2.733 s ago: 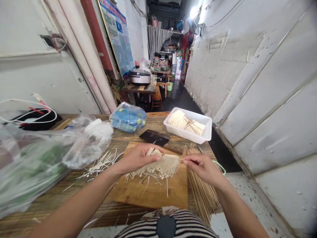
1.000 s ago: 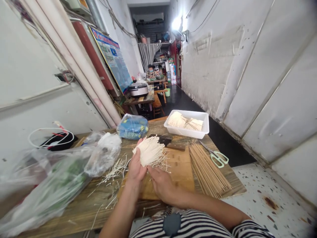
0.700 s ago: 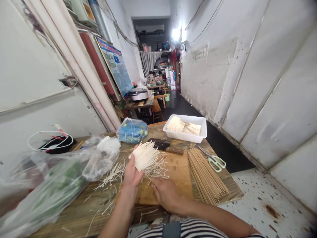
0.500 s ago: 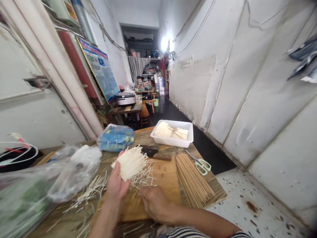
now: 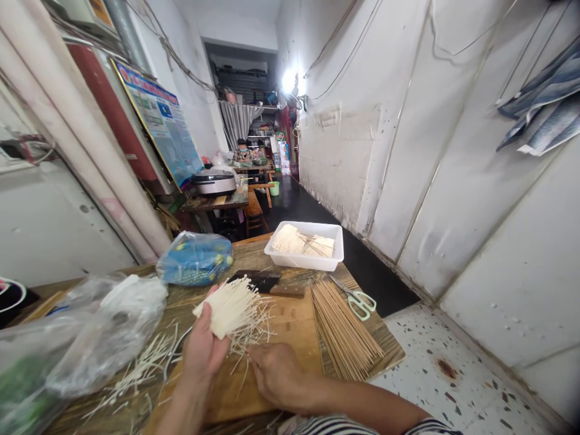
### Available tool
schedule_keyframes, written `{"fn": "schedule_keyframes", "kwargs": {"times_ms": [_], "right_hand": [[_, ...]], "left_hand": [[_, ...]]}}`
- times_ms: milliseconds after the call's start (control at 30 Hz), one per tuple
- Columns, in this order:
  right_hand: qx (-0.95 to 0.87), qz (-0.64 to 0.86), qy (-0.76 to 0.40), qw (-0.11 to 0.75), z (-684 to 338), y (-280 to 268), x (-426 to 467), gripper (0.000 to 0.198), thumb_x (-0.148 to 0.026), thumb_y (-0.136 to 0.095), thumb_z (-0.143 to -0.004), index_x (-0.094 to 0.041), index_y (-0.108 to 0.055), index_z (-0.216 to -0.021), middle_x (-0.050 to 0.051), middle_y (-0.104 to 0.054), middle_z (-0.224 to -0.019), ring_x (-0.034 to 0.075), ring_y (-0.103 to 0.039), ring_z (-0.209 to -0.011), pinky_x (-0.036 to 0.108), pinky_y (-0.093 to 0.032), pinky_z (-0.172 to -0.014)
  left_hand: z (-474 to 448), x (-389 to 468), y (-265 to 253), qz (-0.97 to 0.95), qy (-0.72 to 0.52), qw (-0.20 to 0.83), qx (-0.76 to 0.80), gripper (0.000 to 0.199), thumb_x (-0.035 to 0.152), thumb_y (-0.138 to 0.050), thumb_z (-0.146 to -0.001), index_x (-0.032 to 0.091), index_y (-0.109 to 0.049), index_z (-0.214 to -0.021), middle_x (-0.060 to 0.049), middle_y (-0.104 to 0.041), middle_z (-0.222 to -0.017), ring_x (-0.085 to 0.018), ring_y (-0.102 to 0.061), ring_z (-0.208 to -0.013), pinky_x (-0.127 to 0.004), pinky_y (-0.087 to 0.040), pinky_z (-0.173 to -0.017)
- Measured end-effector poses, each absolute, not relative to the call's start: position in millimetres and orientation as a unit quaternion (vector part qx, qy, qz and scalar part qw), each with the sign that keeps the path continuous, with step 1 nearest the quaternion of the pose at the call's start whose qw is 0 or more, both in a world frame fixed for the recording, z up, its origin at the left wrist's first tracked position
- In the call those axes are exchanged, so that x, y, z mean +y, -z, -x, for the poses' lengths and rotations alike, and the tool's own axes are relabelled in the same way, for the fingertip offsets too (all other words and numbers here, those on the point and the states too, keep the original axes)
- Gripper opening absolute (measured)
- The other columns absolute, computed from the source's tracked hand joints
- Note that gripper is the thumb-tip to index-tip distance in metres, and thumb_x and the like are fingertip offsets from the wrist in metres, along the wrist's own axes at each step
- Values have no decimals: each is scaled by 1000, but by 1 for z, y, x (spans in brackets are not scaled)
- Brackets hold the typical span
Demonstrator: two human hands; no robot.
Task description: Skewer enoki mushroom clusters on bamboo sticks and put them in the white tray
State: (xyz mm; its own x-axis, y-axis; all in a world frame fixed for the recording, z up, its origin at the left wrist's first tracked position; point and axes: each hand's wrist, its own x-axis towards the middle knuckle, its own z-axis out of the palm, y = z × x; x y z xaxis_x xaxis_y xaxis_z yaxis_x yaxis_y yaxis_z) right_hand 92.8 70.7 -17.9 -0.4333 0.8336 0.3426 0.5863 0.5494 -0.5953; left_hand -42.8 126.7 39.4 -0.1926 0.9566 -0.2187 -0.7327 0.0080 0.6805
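Note:
A flat bunch of enoki mushrooms lies in my left hand, thumb over its near side and fingers beneath, caps toward the upper right. My right hand is closed just below the bunch, fingertips pinched near its lower end; what they hold is too thin or hidden to make out. Loose enoki strands are scattered under the bunch on the wooden cutting board. A cleaver rests across the board's far edge. Right of the board lies a fan of bamboo skewers.
Beyond the board stands a white plastic tray with skewered enoki. Green-handled scissors lie by the skewers. To the left are a blue bag, clear plastic bags and more loose strands. A person sits far back.
The view has turned slightly, so the table and its things sit further left. My left hand still holds the enoki bunch, and my right hand stays closed beside it.

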Motion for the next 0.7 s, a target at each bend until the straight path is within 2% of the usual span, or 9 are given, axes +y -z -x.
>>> {"fn": "schedule_keyframes", "kwargs": {"times_ms": [100, 167, 300, 400, 533, 633, 700], "right_hand": [[-823, 450, -156, 309, -102, 8, 74, 17, -14, -46, -79, -18, -62, -82, 4, -67, -71, 17, -56, -58, 24, -37, -54], [-817, 462, -136, 317, -111, 1, 76, 20, -14, -45, -82, -17, -63, -86, 5, -67, -71, 17, -57, -58, 24, -37, -53], [-803, 467, -114, 352, -132, -11, 83, 25, -15, -39, -89, -18, -63, -93, 4, -67, -74, 16, -60, -64, 23, -41, -59], [-794, 459, -103, 386, -152, -18, 87, 24, -16, -40, -90, -19, -62, -97, 4, -68, -76, 15, -61, -66, 22, -43, -61], [-780, 452, -85, 424, -180, -30, 91, 23, -17, -40, -92, -19, -62, -96, 4, -67, -76, 15, -61, -64, 23, -43, -59], [-778, 453, -62, 431, -194, -40, 94, 22, -17, -40, -93, -18, -62, -94, 4, -66, -74, 15, -60, -63, 24, -42, -59], [-778, 453, -50, 433, -197, -45, 96, 22, -17, -41, -93, -17, -62, -95, 5, -66, -76, 15, -60, -64, 24, -43, -60]], "left_hand": [[41, 128, -41, -188, -700, 590, 357, 33, 37, -42, -92, 28, -61, -118, -2, -63, -125, -20, -50, -124, -42, -34, -110], [40, 127, -42, -215, -700, 574, 366, 36, 43, -43, -91, 25, -62, -116, -3, -61, -127, -19, -45, -128, -39, -28, -113], [42, 115, -42, -250, -664, 538, 455, 40, 36, -50, -90, 28, -50, -129, 2, -43, -145, -13, -30, -137, -30, -12, -117], [52, 101, -40, -267, -643, 535, 479, 51, 36, -51, -89, 29, -40, -138, 2, -33, -151, -13, -27, -138, -29, -11, -118], [72, 89, -32, -273, -637, 515, 504, 55, 50, -61, -77, 26, -53, -127, 0, -44, -145, -21, -35, -135, -35, -18, -117], [79, 85, -24, -298, -596, 535, 519, 57, 57, -68, -66, 21, -64, -109, -7, -61, -128, -28, -49, -124, -42, -26, -114], [77, 85, -21, -334, -561, 554, 517, 56, 58, -69, -65, 18, -66, -105, -10, -67, -118, -30, -55, -118, -45, -31, -112]]}}
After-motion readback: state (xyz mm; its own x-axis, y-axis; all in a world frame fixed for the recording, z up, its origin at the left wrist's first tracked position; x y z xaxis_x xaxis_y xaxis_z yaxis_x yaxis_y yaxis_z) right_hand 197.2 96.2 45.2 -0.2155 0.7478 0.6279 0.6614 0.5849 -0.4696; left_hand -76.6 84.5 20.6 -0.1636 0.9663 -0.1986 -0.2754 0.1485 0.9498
